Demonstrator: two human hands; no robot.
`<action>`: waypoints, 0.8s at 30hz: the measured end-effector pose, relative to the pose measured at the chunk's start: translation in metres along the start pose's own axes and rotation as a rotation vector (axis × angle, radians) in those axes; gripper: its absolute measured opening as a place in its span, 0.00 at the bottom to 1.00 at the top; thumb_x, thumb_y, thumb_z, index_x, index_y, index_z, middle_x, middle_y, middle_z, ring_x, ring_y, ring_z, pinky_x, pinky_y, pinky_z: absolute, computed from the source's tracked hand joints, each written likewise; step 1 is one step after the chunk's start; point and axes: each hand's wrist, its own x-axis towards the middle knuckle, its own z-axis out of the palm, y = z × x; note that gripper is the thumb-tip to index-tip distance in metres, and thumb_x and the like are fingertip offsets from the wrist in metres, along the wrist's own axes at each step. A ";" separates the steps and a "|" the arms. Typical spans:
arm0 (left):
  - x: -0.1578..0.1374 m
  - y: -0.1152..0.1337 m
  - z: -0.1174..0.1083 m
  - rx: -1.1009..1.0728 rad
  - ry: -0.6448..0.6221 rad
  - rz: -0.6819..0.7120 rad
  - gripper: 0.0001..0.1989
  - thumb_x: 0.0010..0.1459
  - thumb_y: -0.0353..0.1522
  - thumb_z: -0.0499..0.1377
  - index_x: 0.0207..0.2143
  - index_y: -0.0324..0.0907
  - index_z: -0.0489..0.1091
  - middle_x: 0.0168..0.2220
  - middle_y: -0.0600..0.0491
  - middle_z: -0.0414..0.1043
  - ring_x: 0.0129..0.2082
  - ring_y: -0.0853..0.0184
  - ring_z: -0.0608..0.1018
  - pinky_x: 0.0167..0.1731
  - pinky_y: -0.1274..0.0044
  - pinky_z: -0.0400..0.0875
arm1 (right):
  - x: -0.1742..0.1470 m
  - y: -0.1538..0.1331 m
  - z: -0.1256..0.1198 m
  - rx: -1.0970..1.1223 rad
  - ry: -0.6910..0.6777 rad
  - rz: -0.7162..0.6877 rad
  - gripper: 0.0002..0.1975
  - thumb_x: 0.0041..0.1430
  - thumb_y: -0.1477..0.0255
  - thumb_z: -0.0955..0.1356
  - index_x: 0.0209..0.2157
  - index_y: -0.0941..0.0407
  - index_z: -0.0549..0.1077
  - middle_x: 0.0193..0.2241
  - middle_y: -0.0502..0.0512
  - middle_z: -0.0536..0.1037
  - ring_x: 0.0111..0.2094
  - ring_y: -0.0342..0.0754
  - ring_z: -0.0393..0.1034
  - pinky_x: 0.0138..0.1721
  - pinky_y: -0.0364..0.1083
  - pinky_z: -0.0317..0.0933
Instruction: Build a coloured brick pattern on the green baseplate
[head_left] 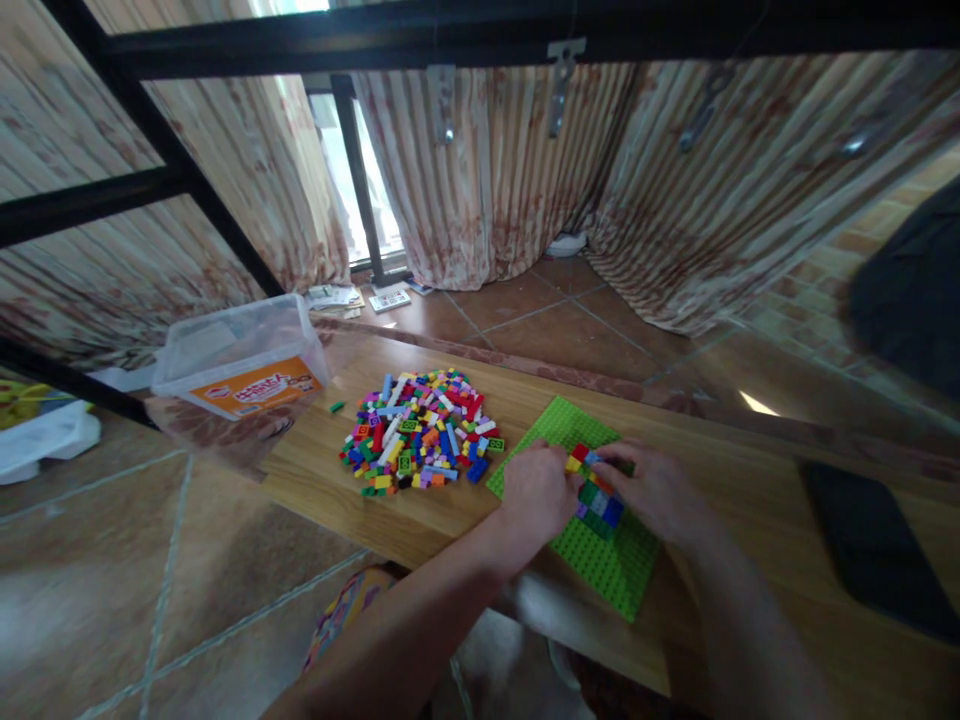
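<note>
Left hand (541, 492): curled beside bricks (600, 508); grip was hidden.
Right hand (654, 488): bent against bricks; grip was unclear.
Plate (616, 580): lay beneath; straight, even pressing suited it.

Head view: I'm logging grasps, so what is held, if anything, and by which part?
Left hand and right hand flank the upper end of the toy brick cluster on the green studded baseplate; whether either holds anything cannot be told.

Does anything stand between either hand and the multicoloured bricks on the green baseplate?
Nothing visible does: the left hand and right hand are both at the cluster of multicoloured plastic bricks on the flat green studded plastic baseplate. The heap of loose multicoloured plastic bricks lies to the baseplate's left, out of the way.
</note>
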 end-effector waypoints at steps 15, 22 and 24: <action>-0.005 -0.016 -0.018 -0.153 -0.013 0.029 0.11 0.58 0.30 0.53 0.40 0.40 0.74 0.37 0.46 0.78 0.38 0.60 0.80 0.38 0.73 0.73 | 0.015 -0.053 0.022 0.170 0.142 -0.161 0.11 0.61 0.68 0.62 0.37 0.53 0.76 0.39 0.56 0.80 0.42 0.51 0.74 0.48 0.50 0.65; 0.022 -0.075 -0.061 -0.440 0.394 -0.212 0.13 0.58 0.26 0.52 0.35 0.40 0.76 0.34 0.51 0.79 0.35 0.67 0.78 0.40 0.77 0.70 | 0.010 -0.072 0.039 0.137 0.033 -0.211 0.10 0.62 0.65 0.64 0.37 0.52 0.76 0.38 0.54 0.79 0.41 0.51 0.73 0.45 0.50 0.64; 0.026 -0.085 -0.068 -0.494 0.454 -0.228 0.12 0.58 0.27 0.52 0.33 0.39 0.76 0.33 0.52 0.79 0.34 0.68 0.77 0.38 0.77 0.69 | 0.007 -0.084 0.050 0.069 -0.011 -0.260 0.09 0.61 0.65 0.66 0.39 0.53 0.76 0.38 0.55 0.79 0.41 0.52 0.72 0.46 0.52 0.63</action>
